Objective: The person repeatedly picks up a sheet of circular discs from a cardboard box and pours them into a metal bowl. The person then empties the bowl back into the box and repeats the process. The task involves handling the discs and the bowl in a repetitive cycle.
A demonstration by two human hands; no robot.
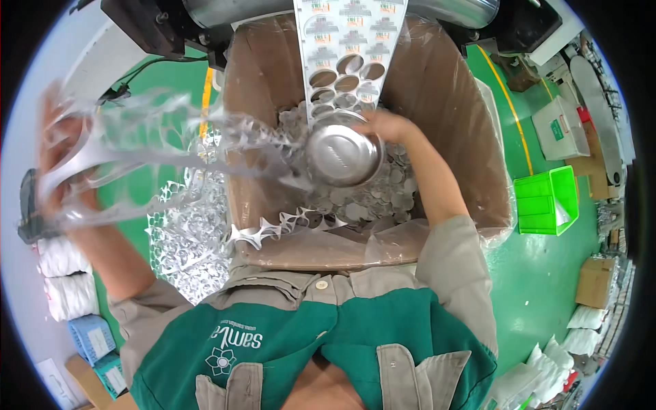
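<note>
My left hand [65, 147], smeared by motion, is out at the far left with a punched-out scrap sheet [147, 160] gripped in it. The silvery sheet is full of round holes and trails right toward the box. My right hand [386, 128] closes on the far right rim of a round, shiny metal bowl [344, 157] over the box. Just beyond the bowl hangs a printed foil strip [350, 41], with round holes punched in its lower part. Under the bowl, many loose silver discs [369, 205] lie in the lined cardboard box [447, 102].
Metal rollers [451, 10] stand above the box's far side. Punched scrap [188, 239] heaps on the green floor to the left, and one scrap piece [273, 229] lies over the near rim. A bright green bin [547, 201] and a cardboard carton [596, 281] stand at right.
</note>
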